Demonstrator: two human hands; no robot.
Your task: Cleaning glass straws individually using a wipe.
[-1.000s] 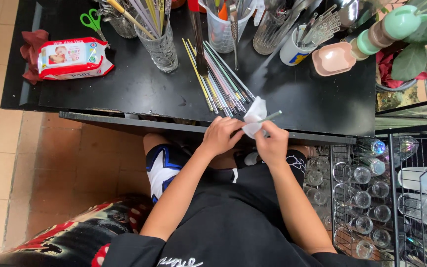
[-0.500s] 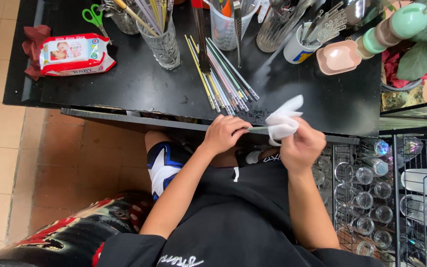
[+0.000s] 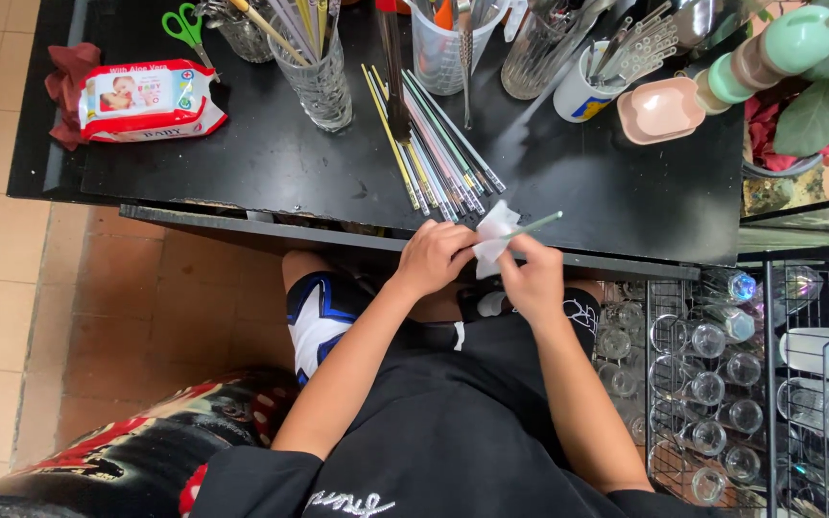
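White wipe (image 3: pixel 493 235) bunched in your left hand (image 3: pixel 437 257), fingers closed around it, and your right hand (image 3: pixel 532 278) pinches the near end of a thin greenish straw (image 3: pixel 537 224) that pokes out of the wipe toward the right — both hands meet just at the black table (image 3: pixel 290 163) edge, over your lap. You look mid-wipe on this one straw. Just beyond the wipe lies the row of straws (image 3: pixel 434 144) fanned on the tabletop, a ribbed glass (image 3: pixel 320 84) behind them. Next, as I judge it — a firm pinch and a straight pull along the straw.
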